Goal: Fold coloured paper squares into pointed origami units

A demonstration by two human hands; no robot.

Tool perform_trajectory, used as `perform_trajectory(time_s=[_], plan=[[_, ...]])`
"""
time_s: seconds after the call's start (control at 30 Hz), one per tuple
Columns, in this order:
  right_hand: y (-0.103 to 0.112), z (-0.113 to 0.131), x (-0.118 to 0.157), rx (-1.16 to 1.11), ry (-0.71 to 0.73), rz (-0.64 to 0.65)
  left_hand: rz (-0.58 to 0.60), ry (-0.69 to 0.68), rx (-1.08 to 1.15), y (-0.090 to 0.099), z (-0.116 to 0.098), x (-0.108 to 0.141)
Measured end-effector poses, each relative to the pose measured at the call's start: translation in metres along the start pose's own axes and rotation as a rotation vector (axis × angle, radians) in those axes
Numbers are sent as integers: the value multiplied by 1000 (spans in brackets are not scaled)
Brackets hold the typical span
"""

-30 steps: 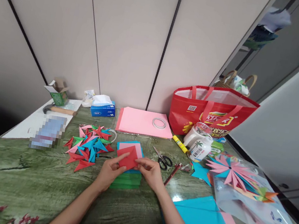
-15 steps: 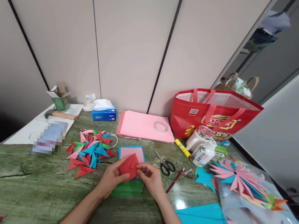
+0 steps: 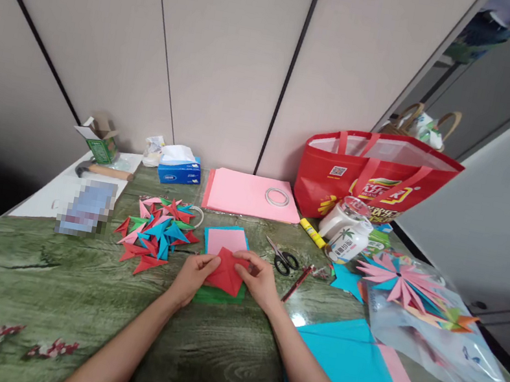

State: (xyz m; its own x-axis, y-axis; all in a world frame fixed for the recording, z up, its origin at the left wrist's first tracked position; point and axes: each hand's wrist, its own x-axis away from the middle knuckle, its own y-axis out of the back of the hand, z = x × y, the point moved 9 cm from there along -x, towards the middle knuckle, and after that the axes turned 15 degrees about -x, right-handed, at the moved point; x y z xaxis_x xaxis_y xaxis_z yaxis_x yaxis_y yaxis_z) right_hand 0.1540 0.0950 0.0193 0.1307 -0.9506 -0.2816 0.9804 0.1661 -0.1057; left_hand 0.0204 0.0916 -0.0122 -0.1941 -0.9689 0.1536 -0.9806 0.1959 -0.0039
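A folded red paper (image 3: pixel 227 273) is held between both hands over a stack of small square sheets. My left hand (image 3: pixel 192 277) pinches its left corner, thumb on top. On the opposite side my right hand (image 3: pixel 259 279) grips the upper right edge with thumb and fingers. Beneath, a green sheet (image 3: pixel 216 296) shows below the red paper, and a pink square (image 3: pixel 225 240) on blue ones shows above it. Left of the hands lies a pile of folded red, blue, pink and green paper pieces (image 3: pixel 161 236).
Scissors (image 3: pixel 281 258), a dark red pen (image 3: pixel 297 283) and a yellow glue stick (image 3: pixel 312 233) lie to the right. Large blue sheets (image 3: pixel 347 365) rest at the front right. Behind stand a tissue box (image 3: pixel 179 171), white jar (image 3: pixel 348 242) and red bag (image 3: pixel 319 186).
The view has tilted down and shows more of the table's front. The red paper has turned and lies flatter, and my left fingers have shifted to its left corner.
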Motion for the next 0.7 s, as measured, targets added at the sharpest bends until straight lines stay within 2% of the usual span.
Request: perform_trajectory(time_s=[0.1,0.23,0.43,0.53,0.7], plan=[[-2,-4,3,-57,-36,-20,-79,-33,9,7,-5,1],[-15,-2,7,-68,-76,33,-142,-79,30,12,-9,2],[-16,-2,6,-167,-92,102,-55,-133,44,8,-18,3],[-14,-3,5,-200,-94,107,9,-136,-55,6,-19,1],[-16,2,3,-113,-79,110,0,-137,-145,9,-15,-1]])
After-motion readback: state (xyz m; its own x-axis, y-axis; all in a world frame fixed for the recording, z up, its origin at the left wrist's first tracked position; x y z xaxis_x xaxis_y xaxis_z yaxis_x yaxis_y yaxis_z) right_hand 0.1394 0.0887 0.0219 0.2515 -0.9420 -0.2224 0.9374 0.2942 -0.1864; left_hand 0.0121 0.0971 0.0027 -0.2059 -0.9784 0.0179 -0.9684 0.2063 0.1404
